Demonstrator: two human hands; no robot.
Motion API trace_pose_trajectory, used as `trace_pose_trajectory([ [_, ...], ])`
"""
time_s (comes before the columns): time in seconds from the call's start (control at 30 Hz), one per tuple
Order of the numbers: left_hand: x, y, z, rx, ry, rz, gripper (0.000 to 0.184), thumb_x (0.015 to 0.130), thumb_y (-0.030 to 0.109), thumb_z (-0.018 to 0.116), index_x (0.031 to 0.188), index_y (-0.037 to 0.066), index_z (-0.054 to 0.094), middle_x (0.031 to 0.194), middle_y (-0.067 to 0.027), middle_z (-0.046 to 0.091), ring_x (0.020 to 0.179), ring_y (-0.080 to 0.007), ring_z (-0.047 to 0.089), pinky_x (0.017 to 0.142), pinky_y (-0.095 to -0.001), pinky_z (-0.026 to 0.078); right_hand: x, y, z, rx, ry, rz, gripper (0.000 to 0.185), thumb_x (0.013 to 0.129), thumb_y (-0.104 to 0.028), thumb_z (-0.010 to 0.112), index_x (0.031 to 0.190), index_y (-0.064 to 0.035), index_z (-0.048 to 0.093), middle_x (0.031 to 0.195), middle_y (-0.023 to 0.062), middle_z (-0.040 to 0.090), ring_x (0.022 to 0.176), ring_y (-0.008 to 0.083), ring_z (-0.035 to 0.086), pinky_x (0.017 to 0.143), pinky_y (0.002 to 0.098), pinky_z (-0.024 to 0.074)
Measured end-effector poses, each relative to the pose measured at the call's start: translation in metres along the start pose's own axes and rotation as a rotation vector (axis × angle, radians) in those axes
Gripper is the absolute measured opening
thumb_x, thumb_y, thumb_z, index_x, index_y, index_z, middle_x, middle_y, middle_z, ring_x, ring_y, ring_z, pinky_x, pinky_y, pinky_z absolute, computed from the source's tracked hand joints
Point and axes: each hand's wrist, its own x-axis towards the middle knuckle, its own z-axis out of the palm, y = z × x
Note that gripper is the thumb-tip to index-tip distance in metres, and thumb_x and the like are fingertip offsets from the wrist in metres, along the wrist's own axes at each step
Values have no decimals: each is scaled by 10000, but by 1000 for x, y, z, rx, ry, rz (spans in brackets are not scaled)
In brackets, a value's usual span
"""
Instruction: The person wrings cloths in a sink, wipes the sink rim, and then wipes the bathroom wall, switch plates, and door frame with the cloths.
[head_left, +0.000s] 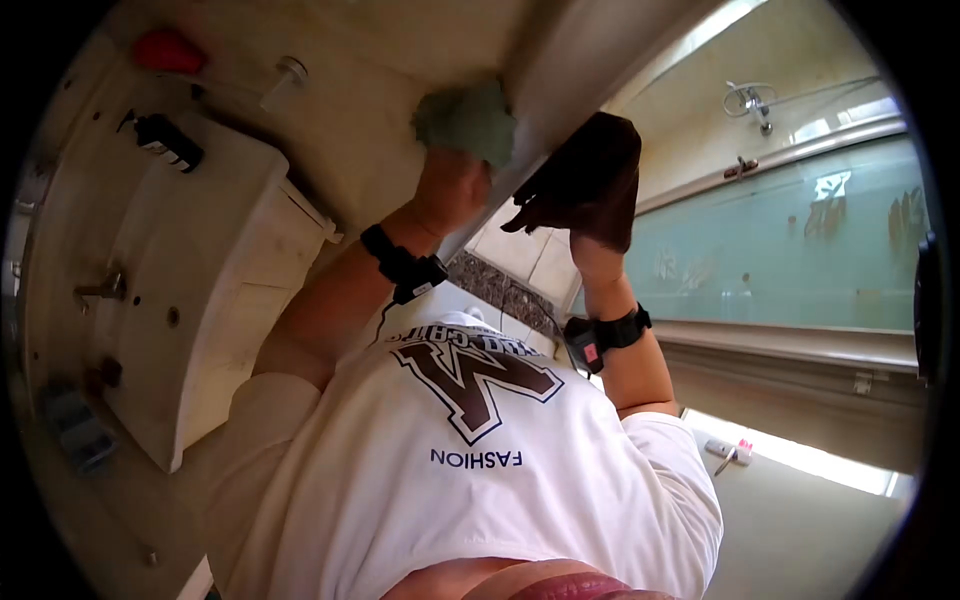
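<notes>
My left hand [452, 190] is closed around a pale green cloth [465, 118] and is raised at the wall beside a light-coloured door frame [570, 75]. Most of the fingers are turned away, and whether the cloth touches the wall or the frame edge I cannot tell. On the other side of the frame, my right hand [597, 258] grips a dark brown cloth [590, 180]. This cloth covers the fingers and hangs spread out near the frame. Both wrists wear black straps with small devices.
To the left is a white washbasin [215, 215] with a tap [100, 290] and a black pump bottle [165, 142]. A red object [168, 50] is at upper left. At right are a glass shower panel [760, 250] and a shower mixer [750, 100]. A door handle [728, 452] shows lower right.
</notes>
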Motion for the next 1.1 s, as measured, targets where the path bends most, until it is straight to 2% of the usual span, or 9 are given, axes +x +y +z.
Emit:
trace_pose_trajectory([
  [0.17,-3,16,-41,-102,138,-142,254,728,-39,524,962,-6,616,930,-186,627,847,-345,607,782,-409,502,-39,20,-23,1130,-34,207,684,930,-532,457,1406,-46,385,1411,117,446,1308,292,407,1101,464,303],
  [0.33,15,41,-67,-583,-390,-581,192,846,122,634,967,-25,616,845,-95,641,758,-158,613,692,-303,494,-51,-13,-17,1094,135,331,690,911,-565,478,1396,-78,424,1405,96,473,1284,279,443,1087,445,322],
  [0.53,9,59,-53,-745,-559,-901,391,819,322,739,1019,-5,663,898,-90,676,759,-121,622,708,-275,490,-70,-10,-15,1319,86,484,648,927,-534,470,1375,-67,447,1385,96,498,1273,273,458,1088,449,322],
  [0.63,7,51,-61,-583,-727,-805,398,840,344,722,1029,-2,666,915,-70,681,752,-111,620,700,-267,489,-76,6,-17,1485,34,487,614,958,-485,426,1384,-43,421,1409,113,467,1277,287,455,1099,440,318],
  [0.8,-4,51,-63,-783,-498,-993,371,886,317,673,1064,-7,649,953,-45,666,828,-115,608,755,-256,479,-89,30,-1,1503,8,812,540,975,-337,375,1353,48,409,1339,197,511,1146,327,560,998,414,467],
  [0.9,-14,45,-68,-836,-415,-1101,349,904,308,650,1064,-1,646,944,-31,655,851,-107,589,777,-248,466,-103,35,2,1662,1,915,589,981,-416,325,1287,69,462,1282,223,546,1152,335,562,981,438,481],
  [0.97,-19,42,-71,-842,-393,-1131,349,908,322,644,1040,-1,656,896,-6,648,826,-87,572,758,-239,455,-96,25,-4,1231,297,976,615,977,-434,305,1312,64,436,1293,227,539,1203,352,525,1018,446,453],
  [1.07,-21,40,-76,-861,-376,-1137,329,914,318,636,1027,9,652,887,1,640,810,-85,562,746,-239,452,-92,12,-24,1296,321,818,658,976,-479,282,1357,48,387,1334,232,504,1243,362,490,1047,441,423],
  [1.1,-20,42,-76,-876,-385,-1145,320,914,315,635,1013,11,653,887,3,637,809,-85,560,743,-241,450,-92,5,-18,1307,266,712,603,974,-402,411,1393,26,346,1310,216,523,1251,320,488,1063,423,406],
])
